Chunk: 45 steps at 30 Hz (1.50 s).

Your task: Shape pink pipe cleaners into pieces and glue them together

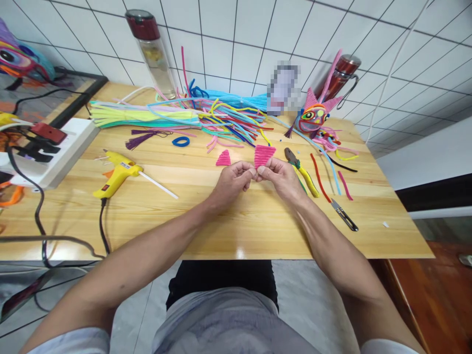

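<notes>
Both hands meet over the middle of the table at a pink ribbed piece (pixel 264 155) of pipe cleaner rows, roughly triangular. My right hand (pixel 280 176) pinches its lower edge between thumb and fingers. At the piece's lower left corner, my left hand (pixel 236 178) has its fingertips closed together; whatever they hold is too small to make out. A smaller pink ribbed triangle (pixel 223 158) lies flat just beyond my left hand. Right of my right hand rest pliers (pixel 303 172) with yellow and green handles.
A yellow glue gun (pixel 117 173) lies left, its cord running off the front edge. Bundled pipe cleaners (pixel 147 116) spread along the back near a glass bottle (pixel 153 56). Thread snips (pixel 344 215) lie right. A colourful mask-like figure (pixel 313 119) stands back right; a power strip (pixel 64 152) sits left.
</notes>
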### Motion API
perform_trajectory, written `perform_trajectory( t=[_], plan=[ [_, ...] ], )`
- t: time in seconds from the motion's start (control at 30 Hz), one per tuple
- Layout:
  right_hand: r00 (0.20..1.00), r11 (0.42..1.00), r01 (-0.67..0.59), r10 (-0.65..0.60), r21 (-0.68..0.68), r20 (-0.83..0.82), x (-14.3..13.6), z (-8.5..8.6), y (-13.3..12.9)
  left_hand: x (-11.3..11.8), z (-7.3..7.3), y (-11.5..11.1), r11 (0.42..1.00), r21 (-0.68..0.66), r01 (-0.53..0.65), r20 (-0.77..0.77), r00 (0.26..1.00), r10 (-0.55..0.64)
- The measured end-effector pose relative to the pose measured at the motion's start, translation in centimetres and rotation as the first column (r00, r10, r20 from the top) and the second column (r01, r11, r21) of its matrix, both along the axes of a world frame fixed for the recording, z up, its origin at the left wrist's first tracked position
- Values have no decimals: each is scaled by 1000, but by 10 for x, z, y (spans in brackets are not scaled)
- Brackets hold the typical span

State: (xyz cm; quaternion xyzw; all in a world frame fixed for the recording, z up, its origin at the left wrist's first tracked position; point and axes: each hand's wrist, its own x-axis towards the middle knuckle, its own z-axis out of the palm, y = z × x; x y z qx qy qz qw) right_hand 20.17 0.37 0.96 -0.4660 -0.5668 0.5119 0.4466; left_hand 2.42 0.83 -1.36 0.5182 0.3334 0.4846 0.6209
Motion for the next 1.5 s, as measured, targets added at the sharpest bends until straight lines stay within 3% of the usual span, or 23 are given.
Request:
perform_trajectory(
  t=[0.67,0.9,1.13,1.23,1.3,1.37,1.5],
  plan=[
    [976,977,-104,64,-188,-207,1,-1,4,-1,-5,1,999,-27,47,72,996,-45],
    [972,987,-49,11,-156,-236,-1,-3,5,3,-4,2,998,-56,41,96,995,-35],
    [994,995,-10,0,-95,-108,-2,-9,4,1,-6,3,997,-82,3,75,997,3],
    [989,998,43,-49,46,139,2,-13,6,0,-7,5,990,-107,-87,62,994,94],
    [891,967,69,-170,245,422,5,-15,8,0,-7,7,969,-129,-211,60,974,220],
    [693,916,-1,-288,400,661,5,-16,7,-2,-6,10,938,-130,-320,66,941,331],
    [336,907,-193,-297,374,894,-4,-17,0,-4,-4,15,910,-107,-401,62,910,409]
  ],
)
